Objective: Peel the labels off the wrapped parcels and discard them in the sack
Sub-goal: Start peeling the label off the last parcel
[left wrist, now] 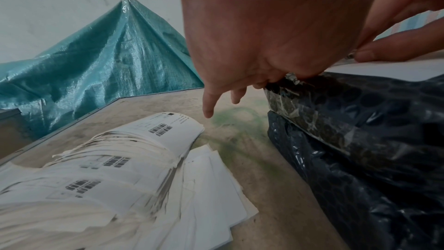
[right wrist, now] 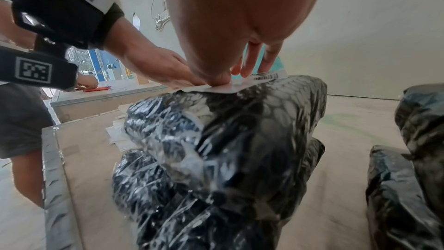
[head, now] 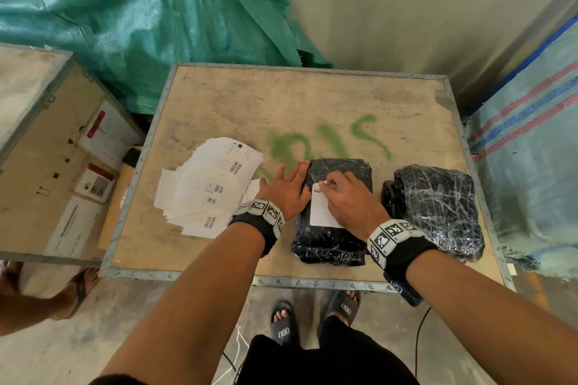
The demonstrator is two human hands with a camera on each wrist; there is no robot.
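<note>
A black wrapped parcel lies on the wooden crate top with a white label on its upper face. My left hand lies flat with straight fingers against the parcel's left edge. My right hand sits on the label, and its thumb and fingertips pinch the label's far end. In the right wrist view the label's barcode end stands slightly off the wrap. A second black parcel lies to the right, untouched.
A loose pile of white labels is spread on the crate left of the parcel. Green woven sheeting hangs behind the crate, and a blue striped woven sack stands at its right. Another crate and a person's foot are at the left.
</note>
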